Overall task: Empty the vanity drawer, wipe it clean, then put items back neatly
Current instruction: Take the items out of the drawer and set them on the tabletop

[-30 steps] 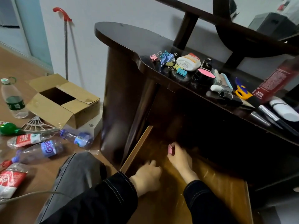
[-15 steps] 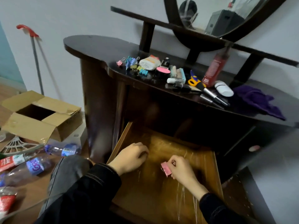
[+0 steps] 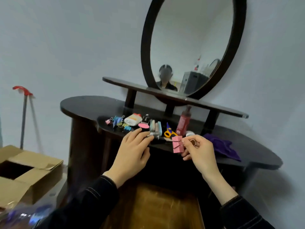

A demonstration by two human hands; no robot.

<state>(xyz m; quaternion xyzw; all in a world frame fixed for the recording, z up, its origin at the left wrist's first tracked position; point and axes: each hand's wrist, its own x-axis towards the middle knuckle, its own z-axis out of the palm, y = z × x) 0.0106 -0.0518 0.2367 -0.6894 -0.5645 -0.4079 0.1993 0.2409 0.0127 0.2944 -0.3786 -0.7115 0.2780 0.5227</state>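
The vanity drawer (image 3: pixel 165 210) stands pulled out below me, its bare wooden bottom showing. Above its front, my right hand (image 3: pixel 199 154) pinches two pink binder clips (image 3: pixel 177 144) by their wire handles, level with the vanity top's edge. My left hand (image 3: pixel 132 152) reaches over the vanity top (image 3: pixel 82 104) with fingers extended, fingertips touching small items near a pink-lidded jar (image 3: pixel 143 125). A purple cloth (image 3: pixel 222 146) lies on the top to the right.
On the vanity top sit coloured binder clips (image 3: pixel 118 121), a white tube (image 3: pixel 133 119), yellow-handled scissors (image 3: pixel 170 132) and a red bottle (image 3: pixel 183 124). An oval mirror (image 3: pixel 189 47) stands behind. An open cardboard box (image 3: pixel 24 172) and a red-handled pole (image 3: pixel 24 113) are at left.
Both hands rose out of the drawer to the vanity top. My right hand carried the pink clips up; my left hand uncurled and reached to the items. The view tilted upward.
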